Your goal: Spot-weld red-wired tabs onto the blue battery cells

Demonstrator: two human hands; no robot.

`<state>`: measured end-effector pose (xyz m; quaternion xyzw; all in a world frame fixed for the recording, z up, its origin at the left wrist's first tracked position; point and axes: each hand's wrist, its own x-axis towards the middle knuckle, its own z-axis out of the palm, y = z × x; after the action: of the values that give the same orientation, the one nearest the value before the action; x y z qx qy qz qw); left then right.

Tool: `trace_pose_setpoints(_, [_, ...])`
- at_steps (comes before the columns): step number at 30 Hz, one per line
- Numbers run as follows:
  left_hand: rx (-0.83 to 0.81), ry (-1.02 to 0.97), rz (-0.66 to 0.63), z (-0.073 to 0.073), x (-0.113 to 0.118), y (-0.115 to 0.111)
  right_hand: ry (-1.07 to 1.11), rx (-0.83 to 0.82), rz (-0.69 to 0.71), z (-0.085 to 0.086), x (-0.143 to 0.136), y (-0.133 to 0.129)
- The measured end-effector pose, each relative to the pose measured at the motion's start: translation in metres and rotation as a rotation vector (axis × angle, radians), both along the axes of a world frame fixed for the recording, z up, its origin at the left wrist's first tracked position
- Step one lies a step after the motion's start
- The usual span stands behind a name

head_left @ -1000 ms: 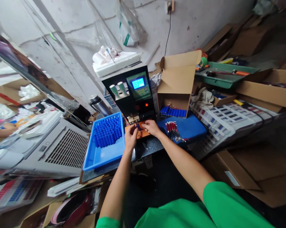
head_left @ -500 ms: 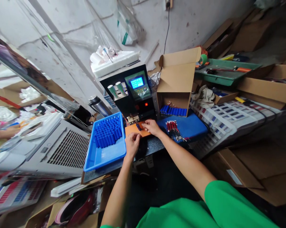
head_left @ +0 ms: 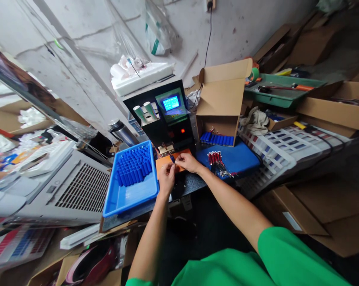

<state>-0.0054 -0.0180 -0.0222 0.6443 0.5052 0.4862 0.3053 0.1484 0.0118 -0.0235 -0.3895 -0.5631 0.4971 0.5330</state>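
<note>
A small blue battery cell (head_left: 172,158) is at the metal electrodes (head_left: 166,149) of a black spot-welding machine (head_left: 175,134), over an orange board (head_left: 183,154). My right hand (head_left: 189,162) is closed in a pinch, its fingertips right beside the cell. Just below and left of it, my left hand (head_left: 167,176) also pinches, close to the right fingertips. What either pinch holds is too small to make out. Left of my hands, a blue tray (head_left: 133,194) bears rows of blue cells (head_left: 134,167). A bundle of red and black wire leads (head_left: 216,161) lies to the right.
An open cardboard box (head_left: 218,97) with blue cells stands behind the wire leads, on a blue surface (head_left: 241,153). A steel flask (head_left: 122,133) is behind the tray. White foam (head_left: 142,77) tops the machine. A green tray (head_left: 282,93) with tools is at far right.
My left hand has moved slightly up toward the cell, and my right fingertips have shifted left and a little down. The two hands are now closer together.
</note>
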Motion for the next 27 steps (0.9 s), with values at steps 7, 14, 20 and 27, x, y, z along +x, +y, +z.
trace_pose_setpoints(7, [0.049,0.018,0.017,-0.004,-0.001,-0.001,-0.014,-0.010,-0.018,0.001,-0.001,-0.002])
trace_pose_setpoints(14, [0.338,0.292,0.016,-0.003,-0.004,0.001,0.206,-0.135,0.012,0.010,0.009,-0.006])
trace_pose_setpoints(20, [0.249,0.401,-0.117,-0.008,-0.004,0.010,0.324,-0.186,-0.004,0.013,0.013,-0.006])
trace_pose_setpoints(27, [0.110,0.191,-0.060,-0.004,-0.002,0.005,0.357,-0.215,-0.030,0.010,0.010,0.001])
